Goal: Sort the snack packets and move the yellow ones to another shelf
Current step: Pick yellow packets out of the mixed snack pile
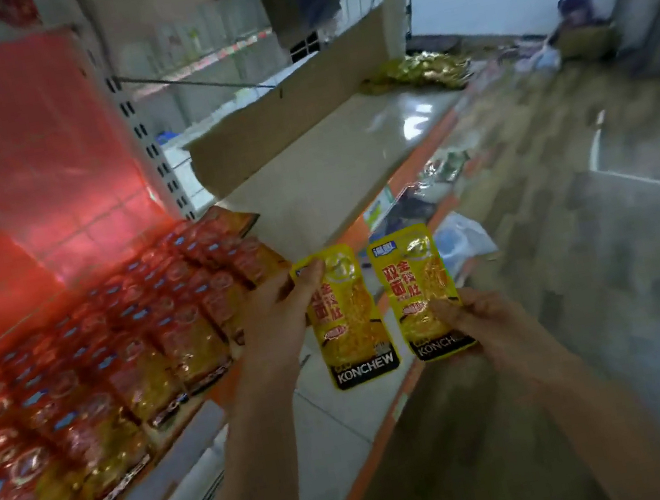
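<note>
Two yellow snack packets are held up in front of the shelves, side by side and just apart, each with its long axis running roughly top to bottom in the view. The left yellow packet (346, 317) is tilted slightly, its black "KONCHEW" band at the lower end and its top edge pointing away from the person. The right yellow packet (419, 293) is oriented the same way, band down and printed face towards the camera.

The left hand (282, 315) is raised with the forearm reaching up from below; its fingers are curled round the left edge of its packet, the thumb laid across the upper corner. The right hand (480, 326) comes in from the lower right, and its packet is pinched at the lower right corner between thumb and curled fingers.

To the left, rows of red snack packets (115, 345) are laid on a shelf (186, 447). Farther back, a heap of yellow packets (420, 73) is seen on the upper shelf (346, 150), beside a cardboard divider (277, 135).
</note>
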`<state>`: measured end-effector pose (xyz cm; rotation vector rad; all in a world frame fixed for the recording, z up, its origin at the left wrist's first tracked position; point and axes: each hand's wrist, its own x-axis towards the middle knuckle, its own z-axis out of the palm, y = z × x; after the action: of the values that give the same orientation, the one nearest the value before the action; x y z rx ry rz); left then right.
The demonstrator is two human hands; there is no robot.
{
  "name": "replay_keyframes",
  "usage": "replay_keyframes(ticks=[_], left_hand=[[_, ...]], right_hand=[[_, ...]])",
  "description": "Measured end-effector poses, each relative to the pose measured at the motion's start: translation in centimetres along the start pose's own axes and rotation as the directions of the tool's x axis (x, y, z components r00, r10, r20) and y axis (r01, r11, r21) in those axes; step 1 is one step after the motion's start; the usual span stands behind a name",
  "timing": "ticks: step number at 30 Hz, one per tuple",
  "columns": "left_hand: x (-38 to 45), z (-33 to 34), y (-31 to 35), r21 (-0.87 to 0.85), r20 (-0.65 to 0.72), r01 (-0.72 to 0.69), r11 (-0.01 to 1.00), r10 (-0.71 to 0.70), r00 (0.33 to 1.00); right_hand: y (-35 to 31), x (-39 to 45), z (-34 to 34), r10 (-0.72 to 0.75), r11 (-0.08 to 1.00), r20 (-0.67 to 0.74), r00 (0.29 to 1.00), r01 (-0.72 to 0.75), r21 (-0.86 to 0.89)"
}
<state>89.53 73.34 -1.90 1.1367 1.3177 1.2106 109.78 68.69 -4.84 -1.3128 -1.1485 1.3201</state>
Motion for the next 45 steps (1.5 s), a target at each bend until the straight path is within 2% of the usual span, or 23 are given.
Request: replay_keyframes(ticks=[5, 11, 18, 23, 29, 34, 40, 45], left_hand=[[4.2, 8.8, 0.4, 0.017, 0.072, -0.003, 1.0, 0.002, 0.997], [11.2, 17.2, 0.0, 0.001, 0.122, -0.002, 1.0, 0.002, 0.993], [22.6, 26.9, 1.6, -0.067, 0.129, -0.018, 0.998, 0.027, 0.991], [30.8, 32.3, 4.0, -0.043, 0.125, -0.051, 0.998, 0.056, 0.991], [36.8, 37.7, 3.6, -0.015, 0.056, 0.025, 1.0, -0.024, 0.998], [42.1, 41.3, 3.6, 0.028, -0.102, 0.016, 0.999, -0.013, 0.995], [47.0, 44.5, 3.7, 0.059, -0.281, 0.067, 0.996, -0.048, 0.958], [50.5, 44.5, 3.4, 0.067, -0.401, 0.151, 0.986, -0.112, 0.909]], right_hand=[[0.0, 3.6, -8.1, 0.051, 0.998, -0.106, 0.993, -0.047, 0.045], [0.3, 10.1, -15.7, 0.079, 0.991, -0.171, 0.982, -0.059, 0.12], [-1.3, 21.2, -23.8, 0.072, 0.994, -0.191, 0.979, -0.054, 0.096], [-3.6, 29.0, -28.6, 0.043, 0.996, -0.164, 0.985, -0.029, 0.084], [-4.2, 37.0, -33.9, 0.047, 0.998, -0.117, 0.992, -0.041, 0.049], [-5.2, 45.4, -38.4, 0.029, 0.999, 0.006, 1.0, -0.029, -0.021], [-6.6, 54.8, -42.3, 0.006, 0.989, 0.184, 0.983, 0.022, -0.149], [-7.8, 60.6, -42.6, -0.013, 0.962, 0.297, 0.955, 0.094, -0.257]])
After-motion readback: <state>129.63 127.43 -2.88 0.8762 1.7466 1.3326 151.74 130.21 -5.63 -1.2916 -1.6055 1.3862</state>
